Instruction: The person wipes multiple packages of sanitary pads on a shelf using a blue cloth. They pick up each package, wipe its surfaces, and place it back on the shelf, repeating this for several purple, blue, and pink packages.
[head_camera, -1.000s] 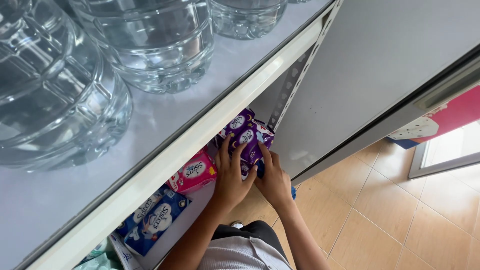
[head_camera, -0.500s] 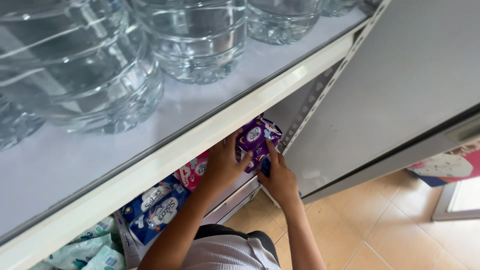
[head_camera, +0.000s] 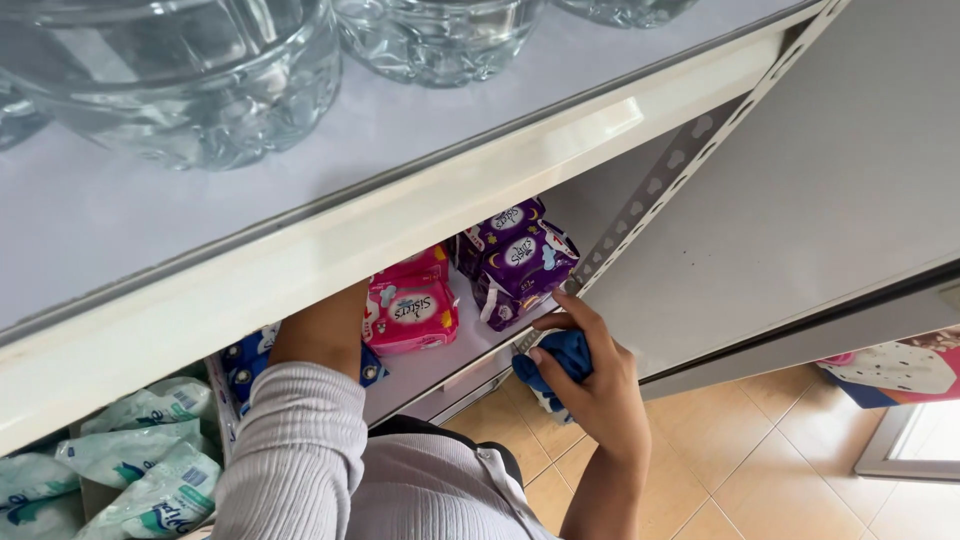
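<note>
Fingers of the right hand (head_camera: 590, 385) curl tight round a blue cloth (head_camera: 562, 362), bunched in the palm just below the front edge of the lower shelf (head_camera: 440, 365). The thumb points up toward the purple packs (head_camera: 515, 262), close to them but not touching. The cloth hangs a little beneath the fist, over the tan floor tiles (head_camera: 760, 470).

The left hand itself is out of sight: the forearm (head_camera: 325, 335) goes up under the white upper shelf (head_camera: 330, 250) and vanishes behind its lip, so I cannot tell whether that hand is closed or spread, or what it touches. It reaches in just beside the pink packs (head_camera: 410, 310), which sit left of the purple ones on the lower shelf. Blue packs (head_camera: 245, 360) lie further left, partly hidden by the grey ribbed sleeve (head_camera: 290, 450). At the bottom left corner, pale green packs (head_camera: 140, 460) are heaped together.

On top of the upper shelf stand big clear water bottles (head_camera: 190, 80), seen from above. A perforated metal upright (head_camera: 650, 195) runs slantwise along the grey side panel (head_camera: 830, 180) at the right. Beyond the panel, low at the right edge, a pink and blue box (head_camera: 900, 365) rests on the floor.
</note>
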